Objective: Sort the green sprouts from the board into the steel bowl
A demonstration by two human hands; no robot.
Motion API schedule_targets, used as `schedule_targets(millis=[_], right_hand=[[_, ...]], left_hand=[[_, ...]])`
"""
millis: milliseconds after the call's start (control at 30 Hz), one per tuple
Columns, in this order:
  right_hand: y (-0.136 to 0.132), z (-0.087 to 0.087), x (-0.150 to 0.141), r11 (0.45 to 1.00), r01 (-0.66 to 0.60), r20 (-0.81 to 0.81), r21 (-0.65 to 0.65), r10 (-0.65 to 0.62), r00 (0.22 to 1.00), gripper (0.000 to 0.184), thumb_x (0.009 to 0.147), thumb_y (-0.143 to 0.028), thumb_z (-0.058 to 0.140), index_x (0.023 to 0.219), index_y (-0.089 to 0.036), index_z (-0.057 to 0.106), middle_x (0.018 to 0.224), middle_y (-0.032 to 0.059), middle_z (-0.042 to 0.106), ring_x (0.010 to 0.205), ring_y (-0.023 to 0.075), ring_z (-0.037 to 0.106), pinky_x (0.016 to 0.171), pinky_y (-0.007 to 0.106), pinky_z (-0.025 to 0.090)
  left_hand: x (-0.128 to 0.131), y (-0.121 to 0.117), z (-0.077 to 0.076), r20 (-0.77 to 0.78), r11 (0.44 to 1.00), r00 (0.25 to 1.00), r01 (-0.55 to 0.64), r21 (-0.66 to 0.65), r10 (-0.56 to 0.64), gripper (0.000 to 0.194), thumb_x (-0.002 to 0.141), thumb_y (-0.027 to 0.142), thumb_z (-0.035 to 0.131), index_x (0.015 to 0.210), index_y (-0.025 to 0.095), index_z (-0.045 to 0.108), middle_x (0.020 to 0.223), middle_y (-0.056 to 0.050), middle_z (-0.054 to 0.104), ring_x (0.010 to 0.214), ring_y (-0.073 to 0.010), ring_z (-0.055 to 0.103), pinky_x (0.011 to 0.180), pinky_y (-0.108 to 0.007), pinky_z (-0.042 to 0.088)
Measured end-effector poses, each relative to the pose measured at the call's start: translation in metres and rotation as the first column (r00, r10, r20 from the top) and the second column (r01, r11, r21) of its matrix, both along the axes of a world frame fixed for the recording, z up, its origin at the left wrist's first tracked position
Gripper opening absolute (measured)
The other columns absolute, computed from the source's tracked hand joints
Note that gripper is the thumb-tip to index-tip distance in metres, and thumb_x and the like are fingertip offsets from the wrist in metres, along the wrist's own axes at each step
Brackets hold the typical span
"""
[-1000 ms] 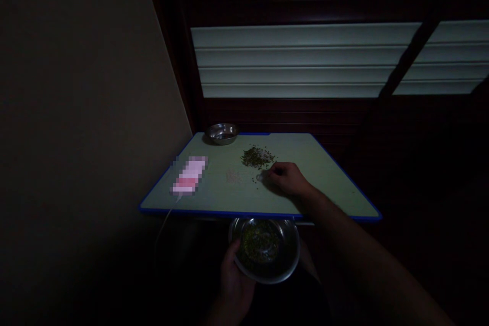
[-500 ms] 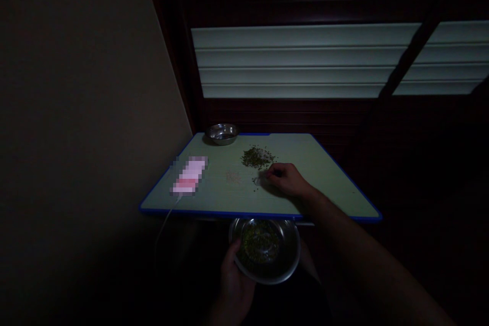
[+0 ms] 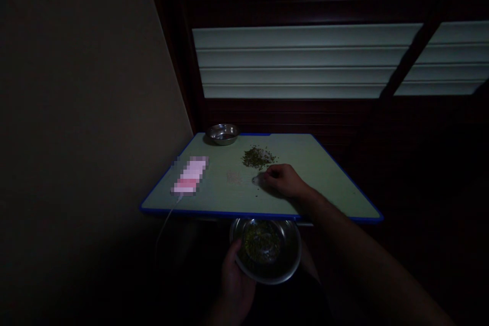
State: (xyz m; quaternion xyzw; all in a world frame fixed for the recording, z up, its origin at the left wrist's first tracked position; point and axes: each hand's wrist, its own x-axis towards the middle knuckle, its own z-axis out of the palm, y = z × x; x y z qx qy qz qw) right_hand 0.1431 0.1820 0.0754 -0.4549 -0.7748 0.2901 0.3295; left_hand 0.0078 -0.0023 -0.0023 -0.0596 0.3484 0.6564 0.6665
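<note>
My left hand (image 3: 237, 277) grips the left rim of a metal bowl (image 3: 292, 262) just below the table's front edge, thumb over the rim. Small green beans (image 3: 262, 239) lie in the bowl. Over the table, my right hand (image 3: 284, 179) is closed, with what looks like a small pale spoon (image 3: 255, 180) at its fingertips; its handle is hidden by the hand. Just beyond that hand is a pile of green beans (image 3: 256, 157) mixed with whitish grains. To its left lies a thin patch of pale grains (image 3: 234, 178).
A second metal bowl (image 3: 222, 135) stands at the table's back left corner. A lit phone (image 3: 190, 175), blurred out, lies on the left with a cable (image 3: 164, 229) hanging over the edge. The pale green table (image 3: 324, 188) has a blue rim. Wall and dark panels surround it.
My right hand has shifted slightly left, and the spoon's tip now covers the spot where loose beans lay. The left hand and its bowl stay almost in place.
</note>
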Motion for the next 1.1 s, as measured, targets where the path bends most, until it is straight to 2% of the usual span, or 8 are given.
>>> schedule_targets(millis=[233,500,733,933,1100], right_hand=[[0.006,-0.003,0.007,0.986,0.158,0.055,0.051,-0.16,0.986,0.017,0.073,-0.029,0.057,0.068,-0.015,0.065,0.062,0.004,0.062,0.059,0.0145,0.052,0.058,0.028,0.038],[0.006,-0.003,0.0,0.992,0.025,0.023,0.122,-0.028,0.999,0.021,0.077,-0.032,0.054,0.073,-0.015,0.066,0.063,0.0023,0.06,0.06,0.0131,0.05,0.058,0.027,0.037],[0.011,-0.005,0.001,0.986,-0.023,0.046,0.165,0.015,0.999,0.019,0.077,-0.029,0.055,0.076,-0.016,0.068,0.066,0.0018,0.063,0.062,0.0126,0.052,0.06,0.025,0.038],[0.011,-0.006,0.004,0.987,-0.042,-0.002,0.156,0.043,0.999,0.015,0.075,-0.026,0.056,0.074,-0.016,0.067,0.068,0.0015,0.064,0.065,0.0138,0.055,0.062,0.026,0.04],[0.01,-0.005,0.004,0.987,-0.043,-0.022,0.154,0.047,0.999,0.016,0.076,-0.025,0.056,0.076,-0.016,0.068,0.073,0.0032,0.066,0.068,0.0149,0.057,0.065,0.027,0.042]], left_hand=[[-0.001,-0.001,0.002,0.017,1.0,1.0,-0.006,-0.004,0.006,0.02,0.082,0.024,0.057,0.088,0.017,0.074,0.093,-0.009,0.077,0.09,-0.0249,0.07,0.094,-0.043,0.048],[-0.001,0.001,0.0,0.028,1.0,1.0,0.001,0.008,-0.001,0.022,0.082,0.025,0.058,0.095,0.018,0.074,0.093,-0.009,0.077,0.091,-0.0256,0.07,0.094,-0.045,0.048],[-0.002,0.0,-0.005,0.033,1.0,0.999,0.006,-0.001,-0.006,0.02,0.082,0.024,0.057,0.086,0.017,0.075,0.091,-0.009,0.078,0.09,-0.0245,0.071,0.094,-0.042,0.048],[-0.001,0.0,-0.004,0.049,1.0,0.999,-0.008,0.029,0.006,0.02,0.083,0.023,0.056,0.088,0.018,0.075,0.094,-0.008,0.078,0.091,-0.0239,0.07,0.095,-0.042,0.048],[-0.002,0.0,-0.002,0.053,1.0,0.999,0.001,0.0,-0.001,0.021,0.083,0.023,0.055,0.084,0.019,0.075,0.091,-0.008,0.078,0.089,-0.0234,0.071,0.095,-0.042,0.048]])
